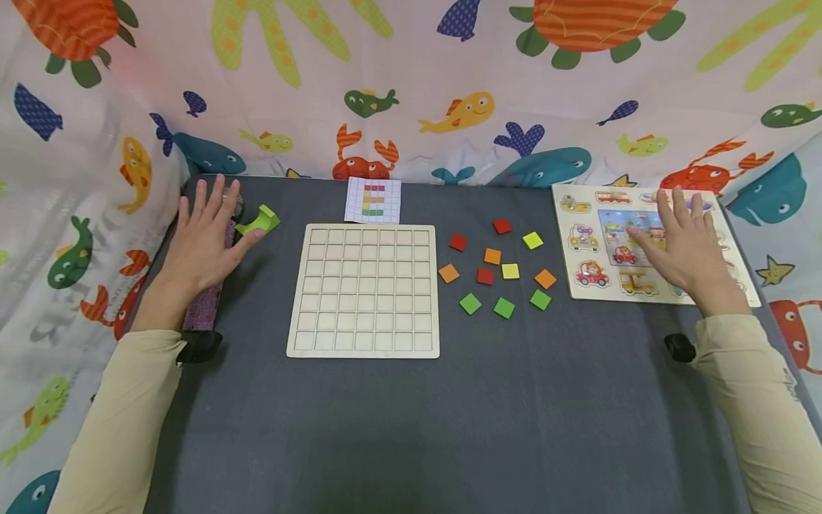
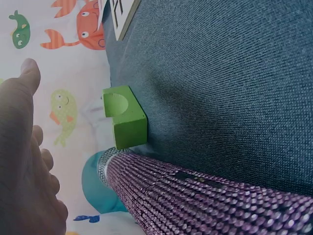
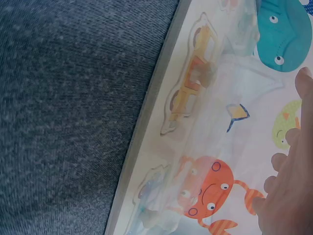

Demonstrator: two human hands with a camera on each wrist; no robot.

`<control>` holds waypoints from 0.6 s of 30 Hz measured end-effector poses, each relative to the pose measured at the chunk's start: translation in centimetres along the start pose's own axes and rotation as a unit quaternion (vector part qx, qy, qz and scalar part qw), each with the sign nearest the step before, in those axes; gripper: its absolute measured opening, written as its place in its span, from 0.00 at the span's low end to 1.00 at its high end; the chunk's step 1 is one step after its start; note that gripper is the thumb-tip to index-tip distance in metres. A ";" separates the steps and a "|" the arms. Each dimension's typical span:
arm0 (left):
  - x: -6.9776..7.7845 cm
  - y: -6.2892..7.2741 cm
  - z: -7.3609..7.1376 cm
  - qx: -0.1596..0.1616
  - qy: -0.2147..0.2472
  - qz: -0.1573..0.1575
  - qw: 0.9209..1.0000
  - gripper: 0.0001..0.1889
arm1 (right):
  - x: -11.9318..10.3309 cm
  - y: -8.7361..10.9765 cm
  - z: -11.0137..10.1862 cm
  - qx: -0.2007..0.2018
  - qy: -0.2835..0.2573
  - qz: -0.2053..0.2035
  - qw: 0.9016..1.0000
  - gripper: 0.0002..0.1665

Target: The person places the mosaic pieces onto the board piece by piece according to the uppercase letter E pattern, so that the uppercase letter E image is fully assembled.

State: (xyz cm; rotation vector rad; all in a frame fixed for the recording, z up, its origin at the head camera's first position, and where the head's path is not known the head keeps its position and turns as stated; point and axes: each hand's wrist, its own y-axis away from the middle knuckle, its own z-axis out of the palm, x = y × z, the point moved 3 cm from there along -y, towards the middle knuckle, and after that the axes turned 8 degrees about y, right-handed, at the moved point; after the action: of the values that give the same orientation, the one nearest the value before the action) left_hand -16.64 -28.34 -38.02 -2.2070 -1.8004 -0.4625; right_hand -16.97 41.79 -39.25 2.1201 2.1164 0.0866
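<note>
My left hand [image 1: 204, 239] is held with fingers spread above a purple sparkly microphone [image 2: 195, 196] and next to a green block with a scooped-out curve [image 2: 128, 117]. Over the wooden vehicle puzzle board [image 1: 581, 285] at the right, my right hand [image 1: 687, 250] has its fingers straight and spread. Neither hand holds anything. Between them lies a pale wooden grid board [image 1: 362, 291] with bare squares. Beside it several small square tiles are scattered, among them a red tile [image 1: 485, 276], an orange tile [image 1: 545, 278], a yellow tile [image 1: 510, 271] and a green tile [image 1: 504, 308].
A white card [image 1: 372, 200] with a coloured letter pattern lies against the grid board's far edge. The dark grey tabletop [image 1: 411, 428] runs back to a fabric curtain [image 1: 308, 107] printed with sea animals, which also hangs at both sides.
</note>
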 end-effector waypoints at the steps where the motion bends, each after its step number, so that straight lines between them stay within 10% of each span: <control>1: 0.0 0.0 0.0 -0.001 0.002 0.000 1.000 0.47 | 0.0 0.0 0.1 -0.001 -0.001 0.000 1.000 0.54; 18: 0.9 0.4 -0.3 -0.008 0.052 0.010 0.999 0.46 | -2.3 0.3 -0.3 0.006 -0.097 -0.015 0.995 0.47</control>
State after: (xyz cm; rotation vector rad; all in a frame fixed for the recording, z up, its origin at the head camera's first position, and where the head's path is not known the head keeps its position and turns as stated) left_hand -16.07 -27.70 -37.39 -2.1667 -1.7244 -0.5787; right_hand -16.68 39.50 -38.78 2.0112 2.0390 -0.1307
